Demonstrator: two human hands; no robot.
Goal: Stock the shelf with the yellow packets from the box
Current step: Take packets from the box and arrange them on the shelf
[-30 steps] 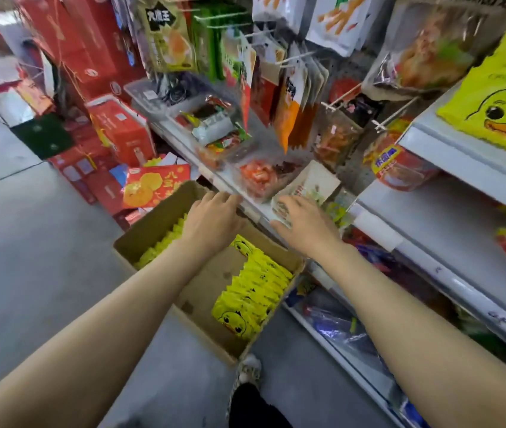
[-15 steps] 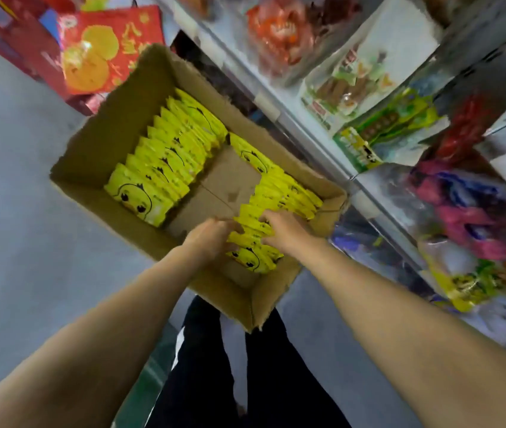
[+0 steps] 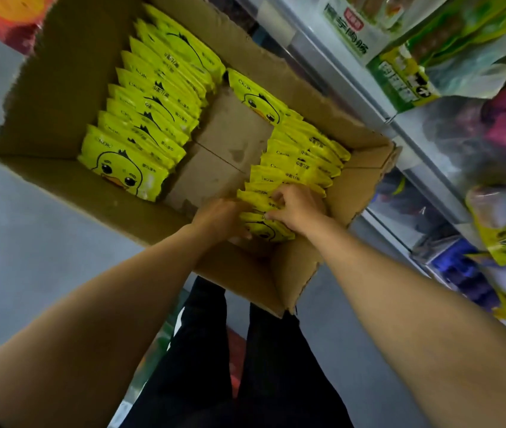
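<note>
Two rows of yellow packets (image 3: pixel 140 131) stand in the cardboard box (image 3: pixel 60 97) on grey floor (image 3: pixel 29 242), shelf (image 3: pixel 384 97) at right. My left hand (image 3: pixel 219 219) and right hand (image 3: pixel 296 208) grasp the near packets (image 3: pixel 261 225), fingers curled.

"CKOK" printed on yellow packets (image 3: pixel 128 159), top-left corner.

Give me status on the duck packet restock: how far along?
Done: can't confirm any packets shelved from this view, though a bare strip of cardboard box floor shows between the rows. In hand: left hand and right hand grip the near end of the right row of yellow packets, not yet lifted. Left: that row plus the full left row, all still boxed.
</note>
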